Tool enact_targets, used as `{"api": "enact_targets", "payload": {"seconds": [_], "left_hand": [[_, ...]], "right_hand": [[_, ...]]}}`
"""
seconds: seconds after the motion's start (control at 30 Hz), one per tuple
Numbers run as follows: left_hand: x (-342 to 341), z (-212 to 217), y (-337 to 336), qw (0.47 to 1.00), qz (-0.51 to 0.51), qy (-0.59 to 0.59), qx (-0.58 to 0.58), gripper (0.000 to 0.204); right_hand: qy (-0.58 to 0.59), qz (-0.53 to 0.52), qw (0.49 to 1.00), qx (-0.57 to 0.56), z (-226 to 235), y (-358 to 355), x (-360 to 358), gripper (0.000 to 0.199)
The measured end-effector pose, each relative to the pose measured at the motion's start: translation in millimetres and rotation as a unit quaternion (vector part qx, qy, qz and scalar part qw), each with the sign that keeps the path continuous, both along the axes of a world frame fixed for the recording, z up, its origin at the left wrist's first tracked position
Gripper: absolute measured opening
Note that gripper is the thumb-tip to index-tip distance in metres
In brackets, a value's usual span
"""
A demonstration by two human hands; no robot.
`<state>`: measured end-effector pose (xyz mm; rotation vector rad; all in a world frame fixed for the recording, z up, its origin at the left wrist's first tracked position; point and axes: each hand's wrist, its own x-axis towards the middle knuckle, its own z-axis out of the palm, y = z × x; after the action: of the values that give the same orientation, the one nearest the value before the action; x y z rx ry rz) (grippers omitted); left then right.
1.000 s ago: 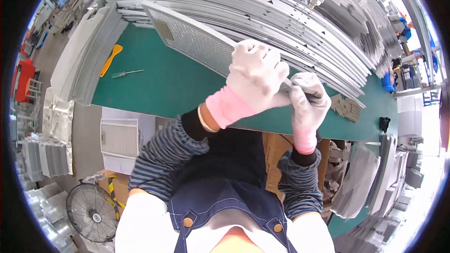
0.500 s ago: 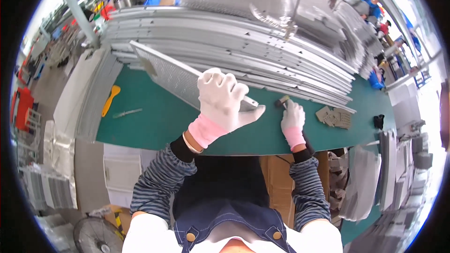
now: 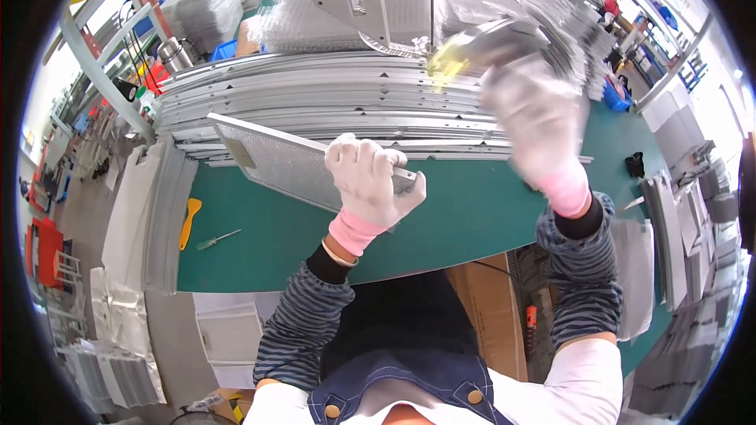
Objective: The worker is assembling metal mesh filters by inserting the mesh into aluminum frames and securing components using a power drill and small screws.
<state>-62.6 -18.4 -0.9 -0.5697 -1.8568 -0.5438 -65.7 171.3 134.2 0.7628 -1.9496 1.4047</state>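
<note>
A long, flat silvery panel (image 3: 276, 163) is propped on its edge on the green table. My left hand (image 3: 368, 182), in a white glove with a pink cuff, is closed around its right end. My gloved right hand (image 3: 539, 122) is raised, smeared by motion, beyond the table's front part. It grips a hammer (image 3: 480, 51), also blurred, with a dark body and a yellow end pointing left. The hammer is in the air, apart from the panel.
Long metal profiles (image 3: 315, 86) lie stacked across the table's back. A drill chuck with bit (image 3: 431, 8) hangs above them. A yellow-handled tool (image 3: 189, 224) and a screwdriver (image 3: 219, 239) lie on the green table (image 3: 260, 260) at left. Two people work far right.
My right hand has lifted the hammer from the tabletop and swung it up and away. My left hand keeps hold of the panel's end. The whole view has shifted.
</note>
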Motion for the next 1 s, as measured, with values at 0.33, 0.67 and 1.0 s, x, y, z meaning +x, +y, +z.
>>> {"api": "enact_targets", "payload": {"seconds": [0.33,0.67,1.0], "left_hand": [[2.0,-5.4,1.3,1.000,0.023,0.009,0.011,0.039],[16.2,-0.7,-7.3,0.996,0.013,-0.088,-0.022,0.059],[1.6,8.0,-20.6,0.985,0.063,-0.118,-0.106,0.057]], "right_hand": [[-0.039,0.067,0.874,0.480,-22.3,-9.0,18.4,0.014],[-0.315,-0.024,0.949,0.004,-103.2,6.0,50.6,0.019],[-0.306,-0.055,0.934,-0.177,-151.1,-73.7,67.8,0.022]]}}
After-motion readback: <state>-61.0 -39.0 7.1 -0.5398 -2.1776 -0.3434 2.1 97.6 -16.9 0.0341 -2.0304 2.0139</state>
